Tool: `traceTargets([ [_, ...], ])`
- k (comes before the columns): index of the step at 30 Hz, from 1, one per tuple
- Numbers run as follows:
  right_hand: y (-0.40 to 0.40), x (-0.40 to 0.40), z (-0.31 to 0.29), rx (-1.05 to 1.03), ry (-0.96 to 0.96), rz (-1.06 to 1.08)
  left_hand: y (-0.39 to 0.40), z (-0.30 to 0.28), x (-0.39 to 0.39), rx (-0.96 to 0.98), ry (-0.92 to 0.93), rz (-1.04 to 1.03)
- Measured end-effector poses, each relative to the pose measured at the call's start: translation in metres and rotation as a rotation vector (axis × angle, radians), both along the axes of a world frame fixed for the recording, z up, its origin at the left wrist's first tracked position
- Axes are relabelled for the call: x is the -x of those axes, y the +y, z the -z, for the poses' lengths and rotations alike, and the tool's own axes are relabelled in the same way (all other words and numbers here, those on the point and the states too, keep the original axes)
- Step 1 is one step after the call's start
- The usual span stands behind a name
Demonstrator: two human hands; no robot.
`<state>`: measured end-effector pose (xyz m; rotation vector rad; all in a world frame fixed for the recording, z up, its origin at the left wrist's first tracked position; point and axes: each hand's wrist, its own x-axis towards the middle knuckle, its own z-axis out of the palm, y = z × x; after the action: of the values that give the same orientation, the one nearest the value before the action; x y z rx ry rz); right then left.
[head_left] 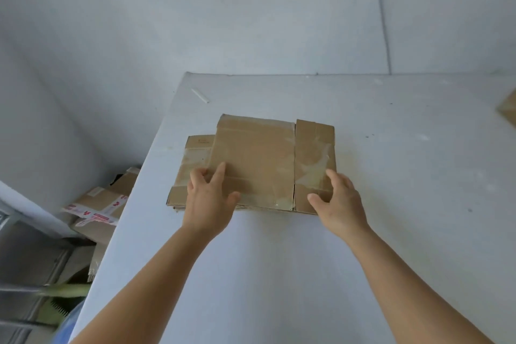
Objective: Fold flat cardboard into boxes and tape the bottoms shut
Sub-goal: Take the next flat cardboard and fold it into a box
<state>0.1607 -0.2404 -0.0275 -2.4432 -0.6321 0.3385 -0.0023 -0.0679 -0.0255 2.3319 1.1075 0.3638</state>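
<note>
A stack of flattened brown cardboard boxes [257, 159] lies on the white table [279, 274], the top sheet carrying old clear tape along its edges. My left hand [208, 198] rests on the top sheet's near left corner, fingers spread and thumb at the front edge. At the near right corner, my right hand [339, 201] has its fingers on top and its thumb at the front edge. Whether either hand grips the sheet or only touches it is unclear. No tape roll is visible.
Another piece of cardboard [508, 110] pokes in at the right edge of the table. A small white stick [200, 95] lies near the far left corner. Taped cardboard boxes [97, 209] sit on the floor to the left, beside a grey wall.
</note>
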Motion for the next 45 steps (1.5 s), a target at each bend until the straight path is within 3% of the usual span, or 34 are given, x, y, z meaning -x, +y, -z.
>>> traceTargets([
  [27,-0.432,-0.093,-0.017,-0.018,0.003,0.378,-0.380,0.001,-0.156,0.050,-0.004,0.418],
  [38,-0.531,-0.149,-0.008,-0.103,0.054,0.520,-0.464,0.002,-0.245,0.038,0.029,0.571],
  [45,-0.570,-0.228,-0.009,-0.098,0.039,0.573,-0.497,0.010,-0.335,0.059,-0.024,0.612],
])
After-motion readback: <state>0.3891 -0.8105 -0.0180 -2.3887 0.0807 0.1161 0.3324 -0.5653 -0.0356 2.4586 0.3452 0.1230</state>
